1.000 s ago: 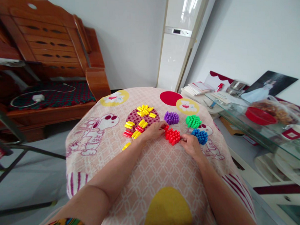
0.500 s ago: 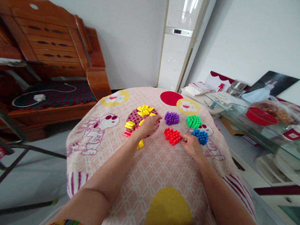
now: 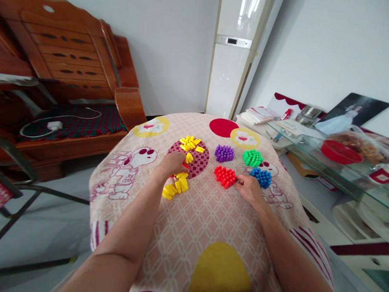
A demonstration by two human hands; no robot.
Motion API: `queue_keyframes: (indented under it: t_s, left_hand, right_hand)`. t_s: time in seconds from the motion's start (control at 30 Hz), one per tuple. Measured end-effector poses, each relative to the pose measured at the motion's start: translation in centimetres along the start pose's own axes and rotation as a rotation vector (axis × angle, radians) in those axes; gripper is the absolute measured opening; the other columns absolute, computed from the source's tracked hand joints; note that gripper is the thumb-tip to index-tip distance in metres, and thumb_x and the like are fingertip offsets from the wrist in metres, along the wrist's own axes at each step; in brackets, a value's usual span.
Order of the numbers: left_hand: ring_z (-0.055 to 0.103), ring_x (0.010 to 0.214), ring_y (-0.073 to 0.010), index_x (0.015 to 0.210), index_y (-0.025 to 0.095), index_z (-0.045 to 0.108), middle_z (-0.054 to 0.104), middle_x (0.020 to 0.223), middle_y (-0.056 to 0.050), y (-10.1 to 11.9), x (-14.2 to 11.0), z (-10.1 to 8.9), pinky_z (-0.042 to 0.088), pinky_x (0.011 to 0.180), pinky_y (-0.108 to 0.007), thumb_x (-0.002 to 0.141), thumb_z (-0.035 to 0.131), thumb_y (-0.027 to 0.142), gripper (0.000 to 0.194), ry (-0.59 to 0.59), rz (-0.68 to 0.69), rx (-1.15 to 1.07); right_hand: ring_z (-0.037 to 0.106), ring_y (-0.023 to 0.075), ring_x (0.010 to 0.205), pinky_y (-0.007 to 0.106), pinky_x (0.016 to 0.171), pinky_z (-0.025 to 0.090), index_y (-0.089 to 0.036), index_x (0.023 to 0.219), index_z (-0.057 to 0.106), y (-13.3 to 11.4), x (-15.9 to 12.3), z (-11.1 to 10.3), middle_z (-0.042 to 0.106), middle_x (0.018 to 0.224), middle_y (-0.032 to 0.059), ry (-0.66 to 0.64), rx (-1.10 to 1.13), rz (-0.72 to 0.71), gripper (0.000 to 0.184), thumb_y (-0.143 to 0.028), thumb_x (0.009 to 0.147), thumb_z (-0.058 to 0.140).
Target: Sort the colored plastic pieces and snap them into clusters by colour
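My left hand [image 3: 173, 163] is over the left part of the maroon checked circle, fingers curled down, with a small red plastic piece [image 3: 186, 166] at the fingertips. Loose yellow pieces [image 3: 182, 183] lie just below it, and more yellow pieces [image 3: 189, 142] are spread above. My right hand [image 3: 248, 188] rests on the cloth, its thumb and fingers pinched against the right side of a cluster of red pegs [image 3: 225, 177]. Close by are clusters of purple pegs [image 3: 224, 153], green pegs [image 3: 253, 158] and blue pegs [image 3: 261, 178]. The left fingertips are partly hidden.
A patterned cloth [image 3: 213, 222] covers the round table. To the right stands a glass shelf [image 3: 329, 158] with a red bowl [image 3: 340, 151], papers [image 3: 255, 115] and a photo. A wooden bench [image 3: 67, 61] is at the left, a white air conditioner [image 3: 227, 76] behind.
My left hand has moved left and slightly toward me, away from the purple pegs, uncovering yellow pieces on the circle. My right hand stays beside the red pegs.
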State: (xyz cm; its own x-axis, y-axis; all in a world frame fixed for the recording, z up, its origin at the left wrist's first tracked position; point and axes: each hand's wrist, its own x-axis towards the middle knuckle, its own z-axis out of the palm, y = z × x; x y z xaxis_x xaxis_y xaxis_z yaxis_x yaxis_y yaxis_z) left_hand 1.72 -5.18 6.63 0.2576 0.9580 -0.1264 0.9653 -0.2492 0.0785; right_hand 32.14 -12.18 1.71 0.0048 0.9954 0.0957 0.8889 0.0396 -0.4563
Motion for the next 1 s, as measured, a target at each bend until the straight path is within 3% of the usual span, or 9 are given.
queue_keyframes:
  t_s: [0.13, 0.23, 0.33, 0.47, 0.6, 0.77, 1.0]
  left_hand:
    - [0.067, 0.099, -0.0255, 0.109, 0.016, 0.069, 0.073, 0.106, -0.010, 1.2, -0.1, -0.4, 0.048, 0.081, -0.029, 0.078, 0.062, 0.031, 0.035, 0.092, 0.075, -0.100]
    - [0.067, 0.089, -0.0192, 0.104, 0.018, 0.071, 0.074, 0.097, -0.005, 2.9, -0.2, -0.3, 0.047, 0.077, -0.025, 0.081, 0.059, 0.032, 0.029, 0.121, 0.258, -0.297]
    - [0.066, 0.077, -0.0158, 0.098, 0.017, 0.072, 0.074, 0.089, -0.004, 5.1, -0.1, 0.7, 0.045, 0.068, -0.022, 0.083, 0.059, 0.035, 0.027, 0.072, 0.402, -0.436]
    - [0.064, 0.072, -0.0162, 0.092, 0.017, 0.073, 0.074, 0.084, -0.006, 7.0, 0.1, 2.4, 0.042, 0.062, -0.023, 0.084, 0.060, 0.034, 0.023, 0.080, 0.432, -0.367]
    - [0.064, 0.072, -0.0183, 0.083, 0.015, 0.074, 0.073, 0.080, -0.009, 6.8, 0.4, 2.6, 0.042, 0.063, -0.025, 0.087, 0.057, 0.035, 0.026, 0.139, 0.370, -0.263]
    - [0.062, 0.067, -0.0147, 0.080, 0.014, 0.073, 0.073, 0.076, -0.005, 5.8, 0.4, 1.7, 0.041, 0.062, -0.023, 0.079, 0.059, 0.018, 0.015, 0.135, 0.359, -0.431]
    - [0.060, 0.066, -0.0122, 0.078, 0.015, 0.070, 0.071, 0.075, -0.002, 6.5, -0.2, 1.1, 0.040, 0.062, -0.021, 0.075, 0.057, 0.009, 0.014, 0.097, 0.587, -0.494]
  right_hand:
    - [0.063, 0.0174, 0.067, 0.025, 0.061, 0.037, -0.018, 0.092, 0.078, 0.1, 0.0, 0.1, 0.073, 0.073, 0.0044, 0.002, -0.002, -0.001, 0.023, -0.022, 0.079, 0.059]
    - [0.061, 0.0163, 0.063, 0.024, 0.059, 0.036, -0.019, 0.094, 0.078, 0.1, 0.0, 0.1, 0.072, 0.070, 0.0028, -0.003, -0.007, 0.007, 0.024, -0.023, 0.079, 0.059]
    - [0.059, 0.0158, 0.062, 0.024, 0.059, 0.035, -0.018, 0.094, 0.078, 0.1, 0.0, 0.1, 0.071, 0.069, 0.0025, 0.003, -0.005, 0.006, 0.024, -0.023, 0.079, 0.059]
    - [0.059, 0.0161, 0.062, 0.025, 0.059, 0.035, -0.018, 0.092, 0.078, 0.0, -0.1, -0.1, 0.071, 0.069, 0.0028, 0.003, -0.001, -0.016, 0.024, -0.022, 0.079, 0.058]
    - [0.059, 0.0162, 0.062, 0.025, 0.058, 0.035, -0.018, 0.092, 0.077, -0.1, -0.1, -0.2, 0.070, 0.069, 0.0031, -0.006, 0.004, -0.014, 0.024, -0.022, 0.079, 0.057]
    - [0.057, 0.0157, 0.061, 0.025, 0.059, 0.034, -0.018, 0.091, 0.077, -0.1, -0.1, -0.1, 0.070, 0.068, 0.0026, -0.014, -0.004, -0.006, 0.024, -0.024, 0.079, 0.057]
    - [0.058, 0.0155, 0.062, 0.025, 0.059, 0.034, -0.018, 0.090, 0.077, 0.1, 0.0, 0.1, 0.071, 0.070, 0.0032, 0.008, -0.021, -0.016, 0.023, -0.023, 0.079, 0.058]
